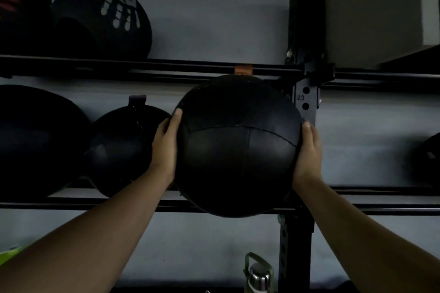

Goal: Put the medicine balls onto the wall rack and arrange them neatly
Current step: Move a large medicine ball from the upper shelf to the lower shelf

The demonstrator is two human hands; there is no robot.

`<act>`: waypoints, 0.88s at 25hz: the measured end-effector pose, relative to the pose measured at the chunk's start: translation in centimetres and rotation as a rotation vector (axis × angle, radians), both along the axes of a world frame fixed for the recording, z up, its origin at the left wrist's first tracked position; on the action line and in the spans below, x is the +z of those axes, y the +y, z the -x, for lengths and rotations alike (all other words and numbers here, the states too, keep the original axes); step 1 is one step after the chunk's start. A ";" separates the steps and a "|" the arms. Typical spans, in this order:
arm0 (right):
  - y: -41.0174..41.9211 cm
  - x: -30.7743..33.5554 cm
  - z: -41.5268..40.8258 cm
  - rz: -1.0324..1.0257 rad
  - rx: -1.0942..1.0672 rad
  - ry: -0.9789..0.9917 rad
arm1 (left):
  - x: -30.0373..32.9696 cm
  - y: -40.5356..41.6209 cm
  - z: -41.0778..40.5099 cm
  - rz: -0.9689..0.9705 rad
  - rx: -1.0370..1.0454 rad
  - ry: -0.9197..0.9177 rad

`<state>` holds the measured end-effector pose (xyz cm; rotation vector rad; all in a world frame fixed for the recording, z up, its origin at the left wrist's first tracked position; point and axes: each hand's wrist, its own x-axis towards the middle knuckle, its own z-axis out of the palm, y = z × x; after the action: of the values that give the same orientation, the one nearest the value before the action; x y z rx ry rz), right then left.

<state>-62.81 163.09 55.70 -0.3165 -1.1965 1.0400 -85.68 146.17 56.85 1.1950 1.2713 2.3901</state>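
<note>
A large black medicine ball with stitched panels is held between both of my hands at the lower shelf of the black wall rack. My left hand presses its left side and my right hand presses its right side. The ball's underside overlaps the shelf's front rail; whether it rests on the rail I cannot tell. To its left, two other black balls sit on the same shelf. On the upper shelf stand a ball with white print and one with red stripes.
A black upright post marked 23 stands just right of the held ball. Another dark ball sits at the far right. A grey box is at the upper right. A green-handled metal bottle stands below.
</note>
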 end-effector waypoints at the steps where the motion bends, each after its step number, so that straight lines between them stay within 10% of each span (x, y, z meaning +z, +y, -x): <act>1: 0.8 -0.4 0.3 -0.019 -0.024 0.002 | 0.2 0.7 -0.1 0.021 0.025 0.047; 8: 5.2 3.3 2.8 -0.477 -0.183 -0.302 | 3.3 5.8 0.8 0.100 0.178 0.261; 22: 7.2 4.2 4.0 -0.439 -0.164 -0.415 | 4.0 7.0 1.3 0.101 0.203 0.230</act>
<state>-66.77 170.24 59.95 -0.2848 -1.7029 0.5584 -86.93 153.17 60.83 1.4040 1.6355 2.3405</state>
